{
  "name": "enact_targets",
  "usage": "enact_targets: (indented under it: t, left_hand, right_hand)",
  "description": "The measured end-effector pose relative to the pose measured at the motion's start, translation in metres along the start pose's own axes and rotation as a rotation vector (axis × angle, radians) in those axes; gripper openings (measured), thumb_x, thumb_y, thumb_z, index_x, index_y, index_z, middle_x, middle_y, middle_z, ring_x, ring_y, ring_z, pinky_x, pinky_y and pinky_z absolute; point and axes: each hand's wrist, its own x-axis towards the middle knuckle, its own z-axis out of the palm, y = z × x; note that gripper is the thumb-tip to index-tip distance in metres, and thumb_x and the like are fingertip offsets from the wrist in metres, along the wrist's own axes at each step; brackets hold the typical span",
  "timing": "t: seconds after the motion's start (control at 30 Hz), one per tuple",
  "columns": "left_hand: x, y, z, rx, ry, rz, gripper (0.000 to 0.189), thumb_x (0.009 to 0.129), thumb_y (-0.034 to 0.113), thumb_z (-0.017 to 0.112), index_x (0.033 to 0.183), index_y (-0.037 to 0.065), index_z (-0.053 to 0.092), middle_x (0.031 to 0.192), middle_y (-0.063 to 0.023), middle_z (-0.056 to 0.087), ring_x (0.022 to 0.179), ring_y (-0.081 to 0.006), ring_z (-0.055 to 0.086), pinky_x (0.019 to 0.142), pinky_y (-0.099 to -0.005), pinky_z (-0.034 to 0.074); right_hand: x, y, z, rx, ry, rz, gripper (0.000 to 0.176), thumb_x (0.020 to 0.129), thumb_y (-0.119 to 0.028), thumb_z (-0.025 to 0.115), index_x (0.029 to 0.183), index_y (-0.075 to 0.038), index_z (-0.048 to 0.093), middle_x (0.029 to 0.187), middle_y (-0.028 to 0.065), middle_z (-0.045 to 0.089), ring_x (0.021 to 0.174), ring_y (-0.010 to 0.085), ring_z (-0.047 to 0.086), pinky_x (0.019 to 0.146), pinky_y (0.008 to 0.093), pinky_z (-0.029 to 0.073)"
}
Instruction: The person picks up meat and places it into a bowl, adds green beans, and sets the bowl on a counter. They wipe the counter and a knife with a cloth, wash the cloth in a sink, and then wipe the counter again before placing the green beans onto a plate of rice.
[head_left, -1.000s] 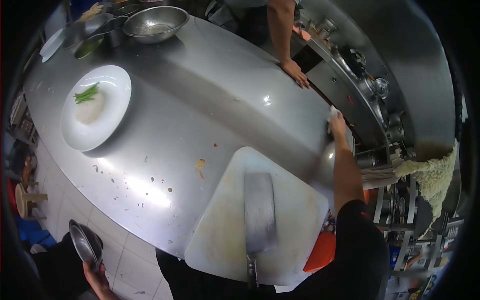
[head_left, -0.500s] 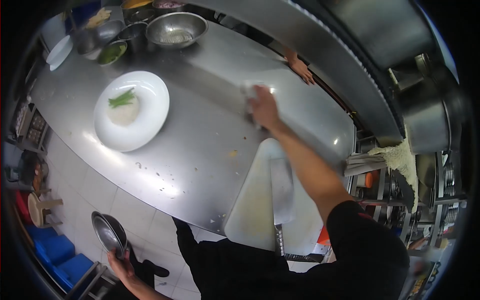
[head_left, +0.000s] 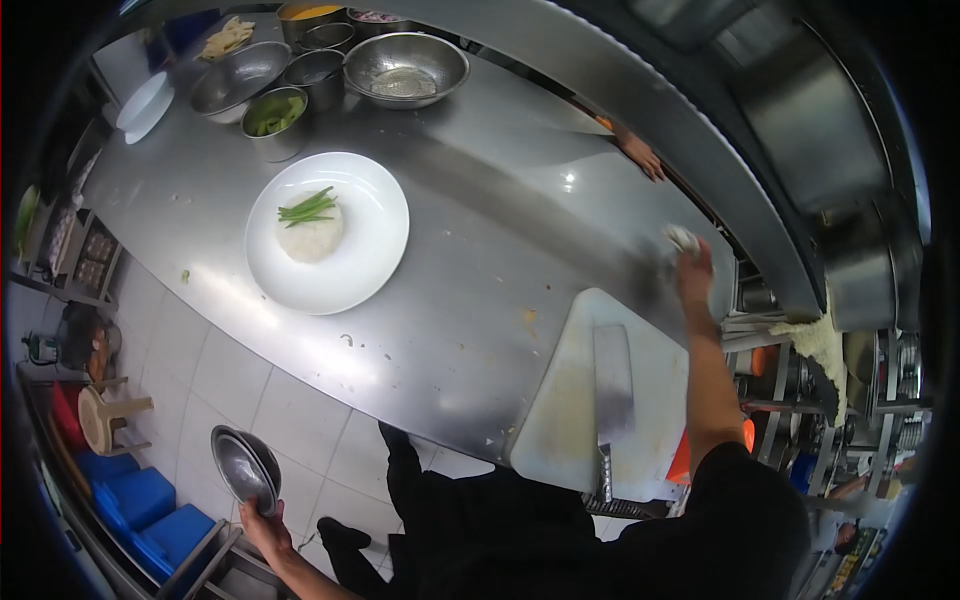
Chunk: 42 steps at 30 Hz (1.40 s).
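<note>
My left hand [head_left: 262, 527] grips two nested metal bowls [head_left: 244, 468] by the rim, held out past the table edge above the tiled floor. Stretched to the far right end of the steel table [head_left: 470, 250], my right hand [head_left: 695, 266] is closed around a whitish cloth [head_left: 682, 239] on its surface. A large white plate [head_left: 375, 262] lies left of centre, bearing a round mound of white rice [head_left: 310, 238] topped with green strips [head_left: 308, 207]. Nearer my body, a cleaver [head_left: 613, 380] rests flat on a white cutting board [head_left: 560, 420].
At the back left stand a wide metal bowl [head_left: 406, 70], a pot of green pieces [head_left: 275, 116] and a white dish [head_left: 145, 108]. Another person's hand [head_left: 638, 155] touches the far edge. Food scraps [head_left: 528, 317] dot the table. An overhead shelf [head_left: 640, 80] runs along the back.
My right hand has swept the cloth rightward across the table, from the middle to the right end. My left hand still holds the bowls. The view has shifted slightly.
</note>
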Motion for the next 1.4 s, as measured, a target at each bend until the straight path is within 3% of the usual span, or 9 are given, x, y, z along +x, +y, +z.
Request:
enact_targets:
  t: [0.17,0.27,0.6,0.7,1.03,1.1,1.27,1.33,1.4]
  left_hand:
    - [0.012,-0.003,0.006,0.017,0.045,-0.052,0.032,0.094,0.026,0.06,0.122,0.013,0.056,0.113,-0.0037,0.065,0.091,-0.0184,0.063,0.076,-0.0357,0.049]
    - [0.027,-0.008,0.005,0.033,0.029,-0.079,0.034,0.094,0.028,0.061,0.124,0.013,0.056,0.113,-0.0034,0.064,0.092,-0.0182,0.063,0.076,-0.0359,0.048]
    - [0.036,0.028,0.004,-0.048,0.026,0.03,0.028,0.095,0.009,0.055,0.123,0.007,0.057,0.115,-0.0084,0.065,0.101,-0.0204,0.066,0.084,-0.0384,0.055]
    - [0.044,0.026,-0.015,-0.01,-0.021,0.079,0.029,0.094,0.009,0.056,0.123,0.004,0.057,0.115,-0.0091,0.066,0.102,-0.0207,0.066,0.087,-0.0372,0.054]
    - [0.068,0.031,0.035,0.071,-0.278,0.024,0.061,0.085,0.009,0.056,0.144,-0.003,0.044,0.137,-0.0177,0.056,0.121,-0.0287,0.057,0.105,-0.0423,0.044]
    - [0.056,0.014,0.043,0.122,-0.318,-0.003,0.07,0.082,0.007,0.055,0.149,-0.001,0.037,0.143,-0.0197,0.051,0.126,-0.0305,0.053,0.111,-0.0439,0.039]
    - [-0.002,-0.034,0.065,0.227,-0.454,-0.247,0.059,0.089,0.002,0.054,0.147,0.002,0.044,0.132,-0.0128,0.06,0.116,-0.0232,0.06,0.099,-0.0348,0.047]
    - [-0.025,-0.059,0.079,0.275,-0.521,-0.303,0.056,0.09,0.001,0.052,0.145,0.001,0.046,0.132,-0.0137,0.061,0.117,-0.024,0.06,0.099,-0.0361,0.049]
    - [-0.029,-0.111,0.081,0.498,-0.57,-0.387,0.054,0.095,0.012,0.056,0.145,-0.003,0.044,0.127,-0.0195,0.063,0.122,-0.0291,0.059,0.102,-0.0396,0.049]
  right_hand:
    - [0.006,0.025,0.017,0.094,-0.235,0.617,0.055,0.096,-0.027,0.06,0.144,-0.004,0.047,0.12,0.019,0.066,0.104,0.036,0.068,0.089,0.0418,0.054]
    - [0.028,-0.042,0.118,-0.262,-0.091,-0.075,0.057,0.097,-0.029,0.06,0.143,0.001,0.046,0.136,0.0214,0.058,0.125,0.0384,0.057,0.11,0.0454,0.042]
    - [0.209,-0.292,0.303,-0.06,-0.317,0.023,0.057,0.093,-0.028,0.056,0.145,-0.008,0.049,0.136,0.0225,0.061,0.125,0.0419,0.059,0.106,0.0485,0.046]
    - [0.204,-0.336,0.338,0.167,-0.313,-0.407,0.051,0.091,-0.02,0.055,0.141,-0.008,0.057,0.145,0.0178,0.056,0.13,0.0358,0.056,0.107,0.0441,0.046]
    - [-0.063,-0.402,0.162,0.281,-0.483,-0.634,0.044,0.079,-0.005,0.063,0.122,-0.013,0.066,0.122,0.0136,0.065,0.117,0.0335,0.059,0.107,0.0413,0.046]
    - [-0.083,-0.398,0.127,0.453,-0.586,-0.256,0.043,0.082,-0.006,0.063,0.124,-0.013,0.065,0.121,0.0129,0.066,0.117,0.0305,0.061,0.106,0.038,0.047]
    - [0.001,-0.305,0.103,0.54,-0.497,0.017,0.047,0.086,-0.007,0.06,0.132,-0.013,0.062,0.119,0.0089,0.069,0.11,0.0187,0.064,0.098,0.0307,0.049]
    - [0.063,-0.238,0.128,-0.032,-0.496,-0.316,0.049,0.093,-0.015,0.06,0.142,-0.021,0.056,0.14,0.0108,0.06,0.13,0.0285,0.056,0.11,0.041,0.043]
    - [0.075,-0.231,0.144,-0.339,-0.605,0.083,0.061,0.095,-0.023,0.057,0.152,-0.032,0.04,0.159,0.0094,0.04,0.147,0.0335,0.035,0.118,0.0492,0.032]
